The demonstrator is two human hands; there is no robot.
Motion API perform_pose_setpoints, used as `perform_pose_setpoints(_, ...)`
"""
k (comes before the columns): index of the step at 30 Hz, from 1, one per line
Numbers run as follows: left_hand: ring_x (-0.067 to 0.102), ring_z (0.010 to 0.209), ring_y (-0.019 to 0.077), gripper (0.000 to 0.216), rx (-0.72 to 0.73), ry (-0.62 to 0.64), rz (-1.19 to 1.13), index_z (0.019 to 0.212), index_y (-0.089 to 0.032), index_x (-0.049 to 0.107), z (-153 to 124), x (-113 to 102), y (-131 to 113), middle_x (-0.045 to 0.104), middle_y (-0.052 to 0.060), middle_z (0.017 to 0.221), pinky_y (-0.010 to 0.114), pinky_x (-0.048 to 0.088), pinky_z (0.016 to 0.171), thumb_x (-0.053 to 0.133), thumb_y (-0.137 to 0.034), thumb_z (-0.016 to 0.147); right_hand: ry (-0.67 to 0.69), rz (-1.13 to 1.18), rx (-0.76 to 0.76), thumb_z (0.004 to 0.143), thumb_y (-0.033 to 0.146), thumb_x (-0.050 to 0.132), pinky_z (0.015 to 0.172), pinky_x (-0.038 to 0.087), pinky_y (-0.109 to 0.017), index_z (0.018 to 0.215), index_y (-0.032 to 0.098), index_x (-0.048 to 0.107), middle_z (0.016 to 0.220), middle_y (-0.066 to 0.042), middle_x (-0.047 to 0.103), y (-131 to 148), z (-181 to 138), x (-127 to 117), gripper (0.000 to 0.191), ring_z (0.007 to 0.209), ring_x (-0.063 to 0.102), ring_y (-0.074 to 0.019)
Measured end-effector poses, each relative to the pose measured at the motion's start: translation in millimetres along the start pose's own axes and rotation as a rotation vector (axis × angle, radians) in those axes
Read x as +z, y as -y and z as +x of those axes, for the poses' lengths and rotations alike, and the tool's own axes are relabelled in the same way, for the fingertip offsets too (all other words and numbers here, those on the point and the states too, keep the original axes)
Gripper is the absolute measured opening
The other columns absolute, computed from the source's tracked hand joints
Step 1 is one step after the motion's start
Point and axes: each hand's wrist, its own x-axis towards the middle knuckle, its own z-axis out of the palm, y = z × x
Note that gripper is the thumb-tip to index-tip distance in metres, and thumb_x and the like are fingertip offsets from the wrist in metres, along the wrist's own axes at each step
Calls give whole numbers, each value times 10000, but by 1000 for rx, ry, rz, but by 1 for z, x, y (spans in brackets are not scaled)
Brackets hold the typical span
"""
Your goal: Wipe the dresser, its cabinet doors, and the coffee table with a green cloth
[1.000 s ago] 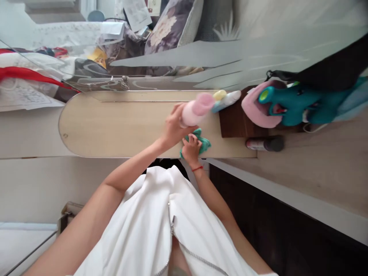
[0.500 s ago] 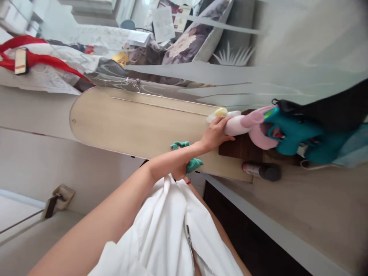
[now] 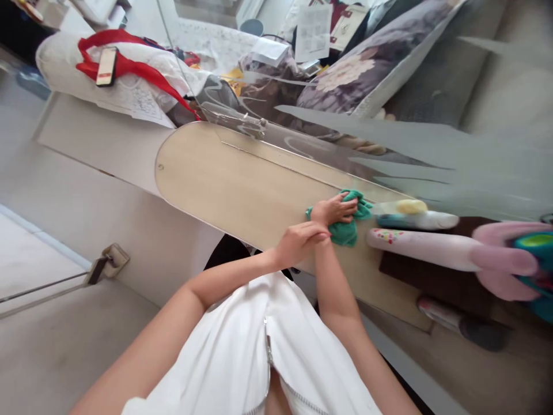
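Soft, even brightness, with blur gathering toward the right edge.
Diffuse light falls across the pale tabletop (image 3: 224, 184); the white garment (image 3: 233, 351) is brightest, its folds faintly shaded. A milky sheen veils the glass panel (image 3: 496, 155). The green cloth (image 3: 344, 232) looks slightly soft, the dark-capped can (image 3: 479, 333) smeared. Wide-angle stretching broadens the arms near the lower corners.

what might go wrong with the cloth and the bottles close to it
The right hand is on the green cloth, close to the pink bottle, so a sideways move might knock it. The left hand is up against the right forearm, perhaps touching it, which could hamper its movement.
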Motion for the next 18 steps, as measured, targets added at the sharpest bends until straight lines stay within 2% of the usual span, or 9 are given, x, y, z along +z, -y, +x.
perform_pose_setpoints(2, 697, 710, 138, 366, -166, -45, -101, 999, -180, 794, -40, -60, 5, 747, 55, 801, 264, 597, 752, 549, -446, 1057, -36, -11, 84, 948, 84, 379, 1217, 327, -674, 1613, 129, 449, 1655, -268, 286, 31, -7, 17, 670, 1552, 338, -373)
perform_pose_setpoints(4, 639, 593, 114, 346, -373, -121, -200, 1106, -185, 789, -75, -119, 14, 710, 10, 691, 246, 576, 663, 608, -463, 1008, -47, 12, 99, 937, 77, 396, 1225, 336, -650, 1600, 150, 484, 1658, -242, 306, 68, -23, 39, 673, 1546, 346, -374)
perform_pose_setpoints(6, 663, 596, 126, 421, -576, -233, -285, 1210, -191, 761, -103, -175, 24, 726, 1, 690, 257, 599, 656, 706, -499, 928, -56, 62, 76, 935, 68, 374, 1216, 332, -661, 1591, 137, 503, 1656, -256, 311, 112, -47, 65, 671, 1538, 352, -386)
perform_pose_setpoints(9, 746, 698, 182, 549, -757, -432, -336, 1123, -179, 765, -130, -255, 42, 784, 52, 792, 311, 651, 711, 843, -597, 774, -88, 166, 4, 947, 61, 300, 1160, 345, -716, 1575, 108, 521, 1629, -303, 331, 185, -88, 105, 667, 1516, 366, -406)
perform_pose_setpoints(12, 768, 787, 208, 539, -771, -613, -293, 987, -166, 763, -138, -333, 63, 794, 84, 860, 341, 657, 786, 911, -595, 697, -93, 234, -131, 963, 72, 273, 1116, 377, -725, 1543, 102, 558, 1598, -310, 379, 255, -130, 139, 647, 1491, 383, -397)
perform_pose_setpoints(14, 750, 829, 194, 436, -707, -737, -186, 945, -166, 746, -132, -381, 80, 778, 78, 885, 325, 636, 819, 912, -510, 736, -51, 243, -271, 965, 82, 305, 1113, 386, -703, 1537, 105, 568, 1585, -293, 405, 290, -161, 154, 631, 1471, 392, -384)
perform_pose_setpoints(16, 719, 878, 182, 302, -623, -814, -13, 951, -171, 725, -117, -423, 99, 750, 70, 926, 299, 602, 840, 889, -370, 794, 43, 228, -454, 947, 75, 351, 1125, 378, -657, 1538, 125, 577, 1593, -259, 415, 310, -195, 159, 635, 1457, 392, -372)
perform_pose_setpoints(18, 685, 932, 184, 260, -558, -792, 174, 988, -176, 706, -96, -455, 119, 714, 75, 999, 286, 566, 857, 877, -207, 794, 201, 173, -679, 921, 57, 386, 1140, 354, -593, 1534, 146, 590, 1631, -219, 395, 312, -229, 155, 651, 1464, 370, -359)
